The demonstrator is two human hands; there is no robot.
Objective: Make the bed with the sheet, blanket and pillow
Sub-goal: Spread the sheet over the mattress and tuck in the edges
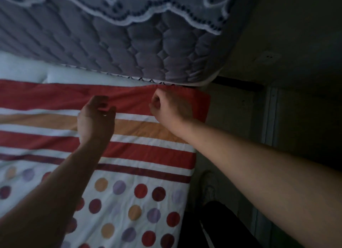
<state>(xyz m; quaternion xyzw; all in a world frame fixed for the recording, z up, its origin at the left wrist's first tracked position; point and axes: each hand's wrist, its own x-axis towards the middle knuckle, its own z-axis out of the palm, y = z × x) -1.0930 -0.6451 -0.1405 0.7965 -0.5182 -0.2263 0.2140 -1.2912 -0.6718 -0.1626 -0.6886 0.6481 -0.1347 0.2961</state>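
Dim, blurred view. Sheet (129,173): striped, dotted cotton, flat below quilted grey mattress (111,50). Right hand (171,107): fisted at sheet's red corner, grip unclear. Left hand (96,114): half-open, empty.

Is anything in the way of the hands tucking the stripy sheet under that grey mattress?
Nothing visible. The right hand is already bunching the sheet at the mattress edge. The left hand hovers open above the sheet.

Sheet (129,173), white with red, orange and maroon stripes and coloured dots, lies spread flat with light creasing, its red end meeting the grey quilted mattress (129,53).
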